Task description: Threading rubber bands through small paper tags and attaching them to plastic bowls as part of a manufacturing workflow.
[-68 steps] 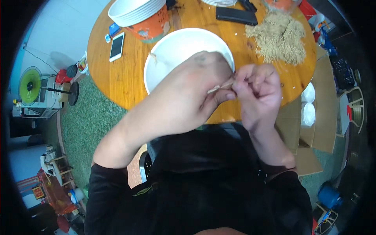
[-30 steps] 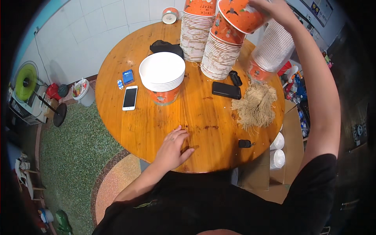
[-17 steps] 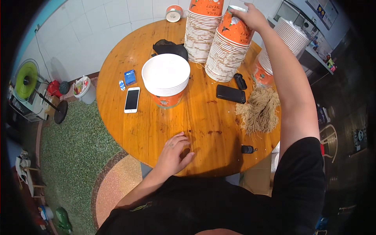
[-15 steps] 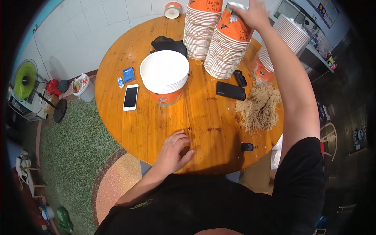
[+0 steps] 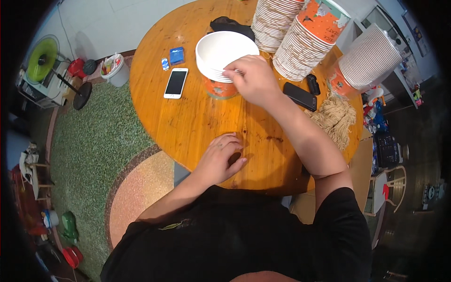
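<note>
Fingers (image 5: pixel 229 74) of the right hand (image 5: pixel 256 79) bend at the right rim of the upright bucket stack (image 5: pixel 213 68), just to its right; whether they pinch is unclear. Farther from it, the left hand (image 5: pixel 219 160) rests loosely spread on the table (image 5: pixel 185 136).

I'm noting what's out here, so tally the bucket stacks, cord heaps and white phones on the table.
Bucket stacks (short stack, left tall stack, middle tall stack, right tall stack): 4
Tan cord heap: 1
White phone: 1
Total: 6
</note>
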{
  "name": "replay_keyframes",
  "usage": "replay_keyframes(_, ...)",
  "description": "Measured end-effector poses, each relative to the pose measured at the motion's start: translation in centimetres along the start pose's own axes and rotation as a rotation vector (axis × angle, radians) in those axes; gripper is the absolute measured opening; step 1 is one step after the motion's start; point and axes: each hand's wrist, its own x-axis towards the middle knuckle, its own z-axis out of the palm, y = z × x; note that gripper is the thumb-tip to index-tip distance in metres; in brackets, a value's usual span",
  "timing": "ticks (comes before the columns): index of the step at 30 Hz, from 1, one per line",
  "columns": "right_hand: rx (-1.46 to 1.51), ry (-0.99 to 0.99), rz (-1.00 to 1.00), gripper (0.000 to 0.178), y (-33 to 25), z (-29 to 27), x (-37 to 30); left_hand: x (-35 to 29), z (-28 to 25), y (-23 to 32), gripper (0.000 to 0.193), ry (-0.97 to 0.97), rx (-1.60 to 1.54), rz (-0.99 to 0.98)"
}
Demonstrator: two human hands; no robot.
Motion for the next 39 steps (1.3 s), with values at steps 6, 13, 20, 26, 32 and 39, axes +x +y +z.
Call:
replay_keyframes(6,-0.217,-0.024,-0.082,0.019,-2.0,-0.7,1.1,-0.3,0.0,-0.2,0.03,0.017,-0.025,0.001)
replay_keyframes(13,-0.374,-0.1,-0.065,0.015,-2.1,-0.9,2.1,-0.6,0.2,-0.2,0.032,0.045,-0.007,0.018)
replay_keyframes(20,-0.404,0.204,-0.203,0.009,-0.2,-0.5,2.0,-0.7,0.3,-0.3,0.033,0.043,0.005,-0.003)
replay_keyframes(26,-0.488,0.305,-0.289,0.008,0.2,-0.9,2.1,-0.7,0.1,0.2,0.043,0.039,0.034,-0.021)
replay_keyframes(32,-0.462,0.394,-0.274,0.01,-1.0,-2.9,1.8,-0.7,0.4,0.3,0.055,0.059,0.054,-0.083)
replay_keyframes(39,-0.445,0.766,-0.34,0.013,-5.7,-11.1,-2.2,-1.3,0.7,0.2,0.05,0.047,0.044,-0.106)
